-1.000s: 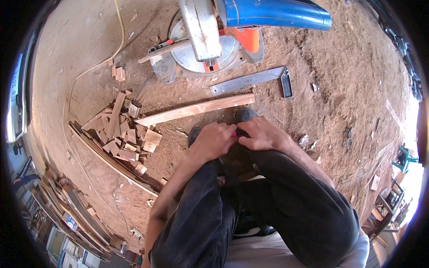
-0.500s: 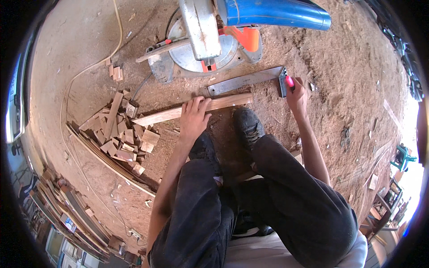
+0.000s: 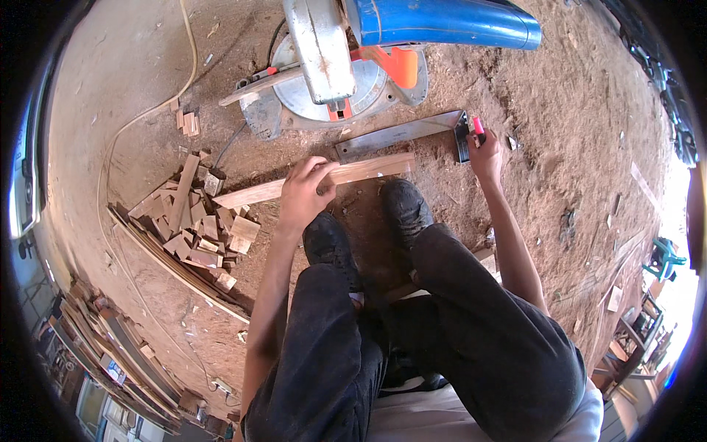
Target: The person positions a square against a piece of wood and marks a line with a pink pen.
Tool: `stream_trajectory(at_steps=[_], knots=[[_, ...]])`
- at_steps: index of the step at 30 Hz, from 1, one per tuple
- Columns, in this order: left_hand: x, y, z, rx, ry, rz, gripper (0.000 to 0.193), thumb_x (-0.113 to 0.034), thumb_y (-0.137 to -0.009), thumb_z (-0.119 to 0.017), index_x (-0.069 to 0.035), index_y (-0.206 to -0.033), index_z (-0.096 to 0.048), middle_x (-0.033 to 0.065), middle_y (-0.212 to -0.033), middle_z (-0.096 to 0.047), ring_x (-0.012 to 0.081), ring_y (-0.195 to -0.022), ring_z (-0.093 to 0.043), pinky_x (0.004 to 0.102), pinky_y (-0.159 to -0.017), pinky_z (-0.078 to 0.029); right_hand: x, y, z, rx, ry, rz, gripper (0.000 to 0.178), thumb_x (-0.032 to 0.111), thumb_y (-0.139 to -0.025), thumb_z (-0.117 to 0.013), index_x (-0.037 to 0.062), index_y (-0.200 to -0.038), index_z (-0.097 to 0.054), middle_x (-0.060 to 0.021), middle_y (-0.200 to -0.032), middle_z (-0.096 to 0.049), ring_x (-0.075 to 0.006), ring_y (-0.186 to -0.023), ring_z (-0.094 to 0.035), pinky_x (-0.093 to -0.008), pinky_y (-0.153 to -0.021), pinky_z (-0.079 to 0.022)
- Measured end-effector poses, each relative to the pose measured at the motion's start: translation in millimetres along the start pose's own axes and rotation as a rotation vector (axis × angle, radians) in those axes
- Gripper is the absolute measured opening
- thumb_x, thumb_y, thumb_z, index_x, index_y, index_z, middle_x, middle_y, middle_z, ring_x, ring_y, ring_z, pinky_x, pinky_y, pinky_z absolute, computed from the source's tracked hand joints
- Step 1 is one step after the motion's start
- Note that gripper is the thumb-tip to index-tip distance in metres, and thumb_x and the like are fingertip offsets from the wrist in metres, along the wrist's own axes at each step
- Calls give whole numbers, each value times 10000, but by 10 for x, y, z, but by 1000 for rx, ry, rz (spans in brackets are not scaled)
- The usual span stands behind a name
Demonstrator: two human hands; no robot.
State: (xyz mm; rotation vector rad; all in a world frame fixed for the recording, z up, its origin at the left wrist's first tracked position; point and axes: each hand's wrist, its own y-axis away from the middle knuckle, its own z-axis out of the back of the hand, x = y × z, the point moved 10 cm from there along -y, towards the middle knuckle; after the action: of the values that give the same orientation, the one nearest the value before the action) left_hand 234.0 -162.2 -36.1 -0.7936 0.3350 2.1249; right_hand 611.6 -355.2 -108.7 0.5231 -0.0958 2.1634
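A long wooden strip (image 3: 372,169) lies on the ground before my shoes, its left end cut at a slant. My left hand (image 3: 303,195) grips its upper edge near the middle, thumb and fingers curled. Just beyond it rests a try square, its metal blade (image 3: 398,135) pointing left and its dark stock (image 3: 462,140) at the right end. Beside that stock, my right hand (image 3: 486,156) is closed on a marker-like stick with a pink end (image 3: 477,124). Whether its fingers touch the square, I cannot tell.
A mitre saw (image 3: 324,74) with a blue cylindrical part (image 3: 449,22) and an orange handle (image 3: 400,68) stands ahead. Wood offcuts (image 3: 199,221) are heaped at left beside long thin strips (image 3: 177,269). A pale cord (image 3: 147,108) runs along the dusty floor.
My left hand has gone from lying over the strip with spread fingers to pinching its edge, slightly further left. The pink end in my right hand now points more upward.
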Motion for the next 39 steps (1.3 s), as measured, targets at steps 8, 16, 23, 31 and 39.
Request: stream_trajectory(at_steps=[8,16,23,31,39], knots=[[84,-50,-137,120,39,47,459,-91,-730,-775,-131,-1183,-709,38,-1126,-641,277,-1078,-629,415,-969,-514,37,-82,26,-63,-29,7,229,237,-878,-739,19,-922,-681,-209,-787,-688,-396,-767,-692,-488,-650,-502],[16,3,-112,96,51,-5,467,-73,-724,-787,-132,-1182,-713,53,-1141,-629,295,-1072,-625,417,-939,-515,157,-19,134,-8,-188,-31,262,273,-865,-789,34,-909,-692,-76,-668,-643,-229,-589,-618,-385,-566,-467],[-22,40,-141,103,64,-23,473,-88,-739,-798,-137,-1200,-705,65,-1151,-622,301,-1090,-618,422,-948,-516,152,275,16,470,-732,-231,242,289,-929,-769,60,-903,-692,67,-656,-545,-35,-520,-456,-238,-470,-325],[140,30,-196,-3,70,8,456,-119,-754,-820,-132,-1191,-690,72,-1160,-668,294,-1097,-643,417,-972,-513,354,392,-95,392,-1046,-223,155,228,-940,-763,85,-958,-704,98,-669,-541,-18,-528,-440,-232,-473,-317],[170,82,-237,-83,141,-54,302,-64,-734,-839,-83,-921,-603,50,-1117,-727,275,-1078,-685,400,-953,-541,527,531,-522,446,-1000,-337,205,214,-929,-770,19,-968,-721,38,-784,-664,-39,-655,-559,-243,-573,-421]])
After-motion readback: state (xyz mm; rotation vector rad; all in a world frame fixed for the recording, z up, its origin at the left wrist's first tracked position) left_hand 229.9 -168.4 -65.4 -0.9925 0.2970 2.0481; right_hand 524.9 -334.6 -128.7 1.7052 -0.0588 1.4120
